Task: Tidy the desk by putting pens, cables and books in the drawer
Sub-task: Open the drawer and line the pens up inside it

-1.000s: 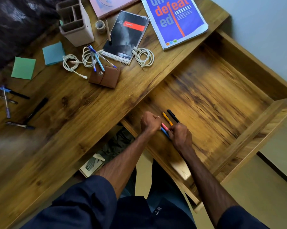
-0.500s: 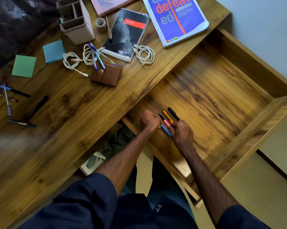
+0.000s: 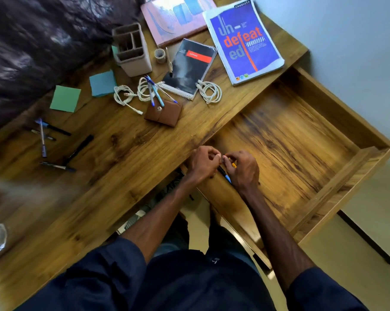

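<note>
The wooden drawer stands pulled out on the right. In its near-left corner lie several coloured pens, mostly hidden under my hands; only orange, black and blue bits show. My left hand and my right hand meet fingertip to fingertip over them, fingers curled on the pens. On the desk lie a blue book, a black spiral notebook, a pink book, white coiled cables, blue pens and several dark pens at the left.
A brown wallet, a beige pen holder, a tape roll and green and blue sticky notes sit on the desk. A dark furry surface lies behind it. My knees are under the desk edge.
My hands have closed together over the pens, which now show much less. The camera has tilted, shifting the desk items right and down in view.
</note>
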